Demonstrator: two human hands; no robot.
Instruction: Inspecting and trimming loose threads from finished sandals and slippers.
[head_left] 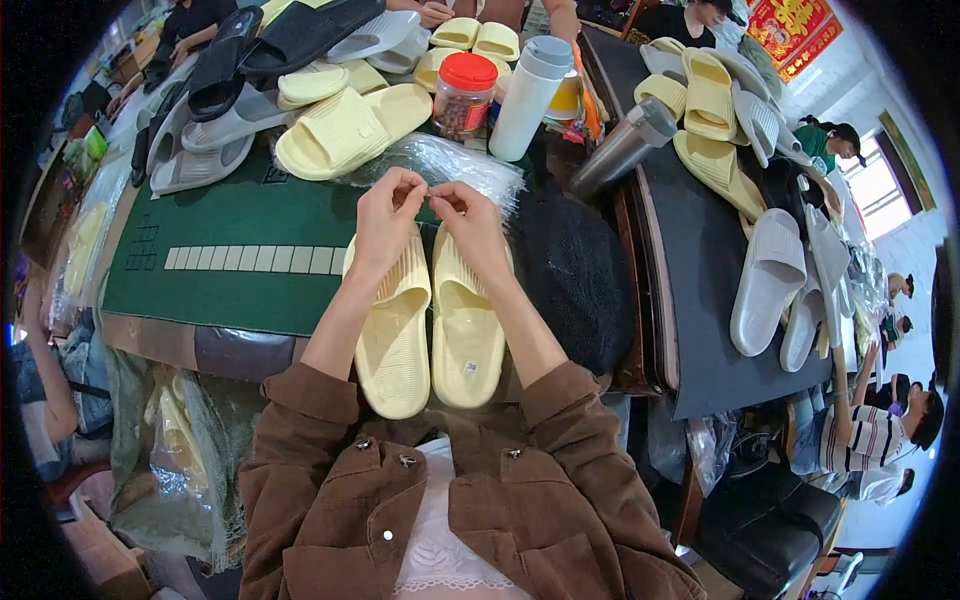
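Note:
My left hand (392, 212) and my right hand (467, 222) come together above the toe ends of two pale yellow slide slippers. Both hands are closed in a pinch, fingertips nearly touching; what lies between them is too small to name. The left slipper (394, 345) and the right slipper (468, 335) stand side by side at the table's front edge, heels toward me. A small round sticker (471, 367) sits on the right slipper's heel. Just beyond my fingers lies a bundle of clear plastic (450, 165).
A green mat (215, 285) with a row of cream tiles is at left. Slippers pile up behind, including a yellow one (335, 135). A red-lidded jar (464, 95), a white bottle (530, 100) and a steel flask (625, 145) stand ahead. More slippers lie on the dark right table (715, 300).

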